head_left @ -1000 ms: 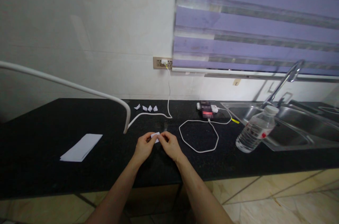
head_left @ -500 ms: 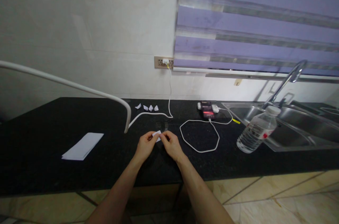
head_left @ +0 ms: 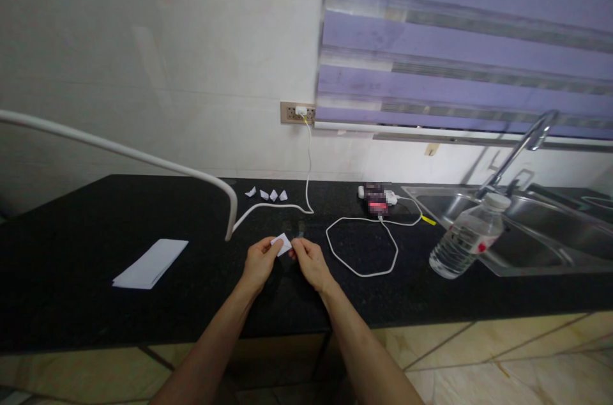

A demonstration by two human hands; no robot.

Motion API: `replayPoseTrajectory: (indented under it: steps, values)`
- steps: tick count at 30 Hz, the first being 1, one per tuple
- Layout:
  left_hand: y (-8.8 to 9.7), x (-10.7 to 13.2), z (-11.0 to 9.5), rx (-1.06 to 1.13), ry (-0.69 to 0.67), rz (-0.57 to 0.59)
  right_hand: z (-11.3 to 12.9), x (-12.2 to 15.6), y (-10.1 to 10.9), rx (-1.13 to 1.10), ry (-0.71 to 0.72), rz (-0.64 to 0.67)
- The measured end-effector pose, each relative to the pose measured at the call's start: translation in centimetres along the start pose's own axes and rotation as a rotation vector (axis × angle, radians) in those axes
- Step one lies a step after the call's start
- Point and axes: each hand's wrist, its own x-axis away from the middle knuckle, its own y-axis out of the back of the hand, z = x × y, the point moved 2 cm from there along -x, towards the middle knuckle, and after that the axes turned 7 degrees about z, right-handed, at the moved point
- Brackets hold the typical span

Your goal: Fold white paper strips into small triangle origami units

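A small white folded paper [head_left: 281,244], shaped like a diamond, is pinched between the thumb and fingers of my left hand [head_left: 259,264]. My right hand [head_left: 310,262] has its thumb and fingers pressed together at the paper's right corner. Both hands are held over the dark countertop, near its front part. Behind them, toward the wall, lie several small folded paper pieces [head_left: 273,195] in a row. A stack of white paper sheets [head_left: 151,264] rests flat on the counter to the left.
A white cable [head_left: 272,205] runs across the counter and arches up at left. To the right are a small dark device [head_left: 377,199] with a looped cord [head_left: 363,275], a water bottle [head_left: 467,239] and a steel sink [head_left: 507,268] with a faucet [head_left: 520,148].
My left hand has shifted slightly left with the folded paper, which now shows more of its face as a diamond. My right fingers have drawn back to its right corner.
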Motion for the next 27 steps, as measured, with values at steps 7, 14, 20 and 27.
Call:
replayPoseTrajectory:
  steps: [7,14,20,27]
  values:
    - [-0.05,-0.16,0.19,0.002,-0.017,-0.006,0.34,0.01,0.02,0.044,0.063,-0.02]
    - [0.07,-0.14,0.44,-0.085,-0.037,0.007,0.15,-0.02,0.12,-0.001,0.033,-0.038]
    - [-0.07,0.02,-0.13,-0.167,-0.038,-0.014,-0.1,-0.04,0.2,0.039,0.053,-0.092]
    - [0.32,0.0,-0.08,-0.116,-0.032,-0.048,0.15,0.05,0.45,0.001,0.01,-0.109]
